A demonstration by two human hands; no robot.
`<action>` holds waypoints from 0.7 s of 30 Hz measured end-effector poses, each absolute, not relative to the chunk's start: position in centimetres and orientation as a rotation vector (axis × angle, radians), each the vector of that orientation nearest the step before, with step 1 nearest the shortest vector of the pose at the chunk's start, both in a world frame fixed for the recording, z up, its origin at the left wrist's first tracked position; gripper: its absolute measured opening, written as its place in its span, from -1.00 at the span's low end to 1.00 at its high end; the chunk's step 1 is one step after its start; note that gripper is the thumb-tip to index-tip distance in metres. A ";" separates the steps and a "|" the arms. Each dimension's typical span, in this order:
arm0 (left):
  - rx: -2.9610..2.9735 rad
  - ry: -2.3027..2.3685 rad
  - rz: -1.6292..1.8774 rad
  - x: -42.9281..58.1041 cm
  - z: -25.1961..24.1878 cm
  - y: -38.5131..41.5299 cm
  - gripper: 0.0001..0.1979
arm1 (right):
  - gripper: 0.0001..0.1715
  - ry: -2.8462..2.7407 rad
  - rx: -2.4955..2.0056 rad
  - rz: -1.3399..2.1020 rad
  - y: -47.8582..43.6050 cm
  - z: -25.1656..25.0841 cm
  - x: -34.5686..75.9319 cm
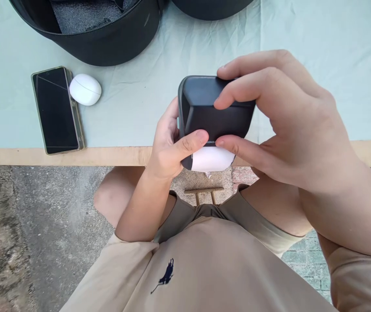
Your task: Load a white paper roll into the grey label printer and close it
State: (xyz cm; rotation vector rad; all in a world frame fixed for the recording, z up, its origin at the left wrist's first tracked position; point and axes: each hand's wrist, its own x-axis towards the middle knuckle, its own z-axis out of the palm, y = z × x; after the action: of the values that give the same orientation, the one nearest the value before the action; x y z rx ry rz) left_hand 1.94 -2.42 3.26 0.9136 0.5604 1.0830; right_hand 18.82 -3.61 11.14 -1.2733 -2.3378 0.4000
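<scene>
Both my hands hold a dark grey squarish case (pixel 205 110) just over the table's near edge. My left hand (pixel 169 145) grips it from the left, thumb pressed across its lower front. My right hand (pixel 289 121) wraps over it from the right, two fingers on top and the thumb at the bottom edge. A white rounded part (pixel 209 160) sticks out below the case, between the two thumbs. What it is I cannot make out.
A black phone (pixel 57 110) lies face up at the left of the pale green tablecloth (pixel 318 52), with a white oval earbud case (pixel 85 89) touching its top right. An open black zip bag (pixel 107 34) stands at the back. The wooden table edge (pixel 75 156) runs across; below are my knees.
</scene>
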 end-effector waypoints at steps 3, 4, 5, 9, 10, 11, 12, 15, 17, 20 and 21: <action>0.884 0.650 1.045 1.9 3.6 -2.5 -0.65 | -0.63 -2.341 -1.276 0.395 -3.6 11.1 18.9; 0.877 0.634 1.064 2.0 3.7 -2.5 -0.64 | -0.63 -2.338 -1.271 0.390 -3.6 11.0 18.9; 0.869 0.593 1.083 2.0 3.8 -2.5 -0.63 | -0.63 -2.338 -1.250 0.379 -3.5 10.8 19.0; 0.760 0.555 1.086 2.3 3.7 -2.2 -0.64 | -0.57 -2.342 -1.108 0.258 -3.1 10.0 19.3; 0.728 0.601 1.113 2.3 3.7 -2.1 -0.63 | -0.56 -2.335 -1.082 0.241 -3.0 9.9 19.4; 0.743 0.619 1.128 2.3 3.6 -2.1 -0.63 | -0.54 -2.333 -1.067 0.238 -2.9 9.8 19.5; 0.735 0.674 1.132 2.3 3.6 -2.0 -0.62 | -0.53 -2.337 -1.065 0.253 -2.8 9.8 19.5; 0.754 0.728 1.150 2.2 3.9 -2.1 -0.62 | -0.46 -2.366 -1.095 0.307 -2.9 10.0 19.7; 0.742 0.717 1.151 2.2 4.2 -2.1 -0.63 | -0.46 -2.386 -1.128 0.329 -3.1 10.1 19.8; 0.674 0.715 1.143 2.3 4.8 -2.2 -0.63 | -0.47 -2.390 -1.169 0.365 -3.4 10.3 19.8; 0.650 0.713 1.137 2.4 4.9 -2.2 -0.64 | -0.47 -2.388 -1.178 0.371 -3.4 10.4 19.8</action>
State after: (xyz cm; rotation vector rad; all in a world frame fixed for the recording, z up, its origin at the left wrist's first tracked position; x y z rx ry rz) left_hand 2.39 -2.17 4.91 0.6504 0.7127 1.1371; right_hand 19.81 -3.41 10.37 -1.1784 -2.3883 0.3712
